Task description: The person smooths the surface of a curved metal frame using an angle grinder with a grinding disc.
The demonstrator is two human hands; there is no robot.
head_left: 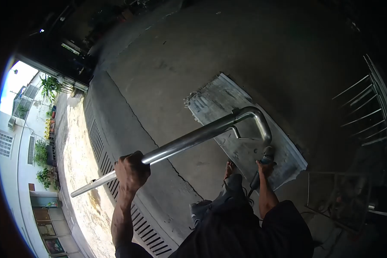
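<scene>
A long shiny metal pipe point(189, 140) with a hooked, bent end slants across the view. My left hand point(132, 172) is wrapped round its straight part, left of the middle. Near the bend, a thin bent rod point(236, 132) sticks out from the pipe's side. My right hand point(265, 167) is closed around a hand-held power tool point(268, 154) that looks like an angle grinder, its head right at the tip of the hook. The tool's dark body point(254, 181) shows beside my forearm. Under the hook lies a worn, pale metal-looking sheet point(206, 103) on the floor.
A bare foot point(228, 170) rests beside the sheet. A slotted drain grate point(99, 144) runs along the floor at the left, with a sunlit yard beyond. At the right stand a rack with metal bars point(376, 103) and a dim wire frame point(337, 174).
</scene>
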